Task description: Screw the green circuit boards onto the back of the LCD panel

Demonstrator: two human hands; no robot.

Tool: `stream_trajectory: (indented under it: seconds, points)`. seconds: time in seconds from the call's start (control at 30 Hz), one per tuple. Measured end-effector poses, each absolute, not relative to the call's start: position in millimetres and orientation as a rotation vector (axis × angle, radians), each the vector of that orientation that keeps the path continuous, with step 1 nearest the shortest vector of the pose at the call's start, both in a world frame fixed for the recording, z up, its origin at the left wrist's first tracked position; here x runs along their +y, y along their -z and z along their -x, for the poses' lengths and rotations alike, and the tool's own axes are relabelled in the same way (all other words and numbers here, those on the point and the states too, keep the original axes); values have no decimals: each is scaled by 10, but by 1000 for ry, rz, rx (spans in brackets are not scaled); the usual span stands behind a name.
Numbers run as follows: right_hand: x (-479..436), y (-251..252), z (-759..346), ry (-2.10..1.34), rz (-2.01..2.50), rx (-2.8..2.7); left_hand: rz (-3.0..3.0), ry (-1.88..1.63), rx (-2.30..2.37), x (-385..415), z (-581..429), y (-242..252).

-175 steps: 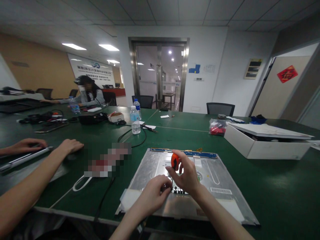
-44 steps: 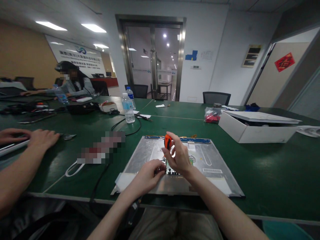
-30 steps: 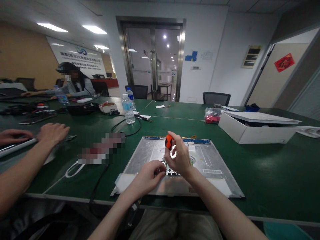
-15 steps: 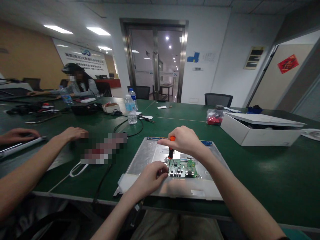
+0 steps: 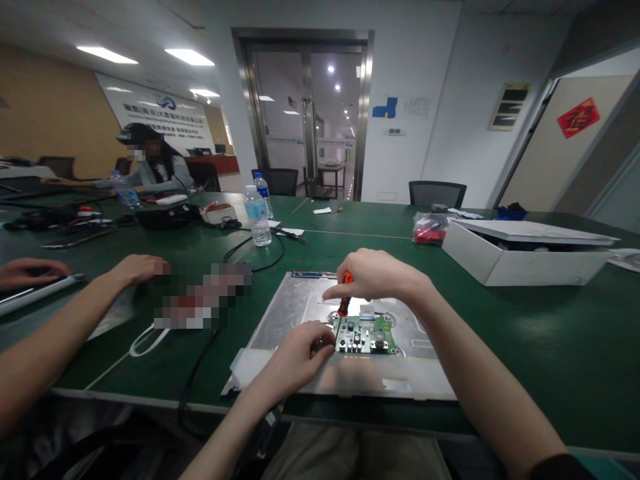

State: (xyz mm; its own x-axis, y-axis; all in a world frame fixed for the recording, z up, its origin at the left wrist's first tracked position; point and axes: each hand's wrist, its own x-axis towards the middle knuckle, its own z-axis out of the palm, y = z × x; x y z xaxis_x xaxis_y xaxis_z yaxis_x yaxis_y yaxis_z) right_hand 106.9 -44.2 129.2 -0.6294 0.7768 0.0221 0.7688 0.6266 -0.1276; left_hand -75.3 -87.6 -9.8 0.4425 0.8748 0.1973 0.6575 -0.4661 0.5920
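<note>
The orange-handled screwdriver (image 5: 344, 305) stands nearly upright, tip down at the top left corner of the little green circuit board (image 5: 367, 335). The right hand (image 5: 376, 275) has its fingers wrapped round the handle. The left hand (image 5: 297, 352) has its fingers bunched together at the board's left edge. The board sits on a metal panel (image 5: 295, 310) lying flat on the green tabletop (image 5: 525, 333). There's a white box (image 5: 515, 267) off to the right, and a neighbour's hand (image 5: 134, 268) to the left.
</note>
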Motion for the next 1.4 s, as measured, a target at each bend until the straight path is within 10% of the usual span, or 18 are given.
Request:
stream_trajectory:
  seconds: [1.4]
  points:
    - [-613, -1345, -1075, -55, 1204, -2828, -2256, -693, 1282, -867, 754, 120]
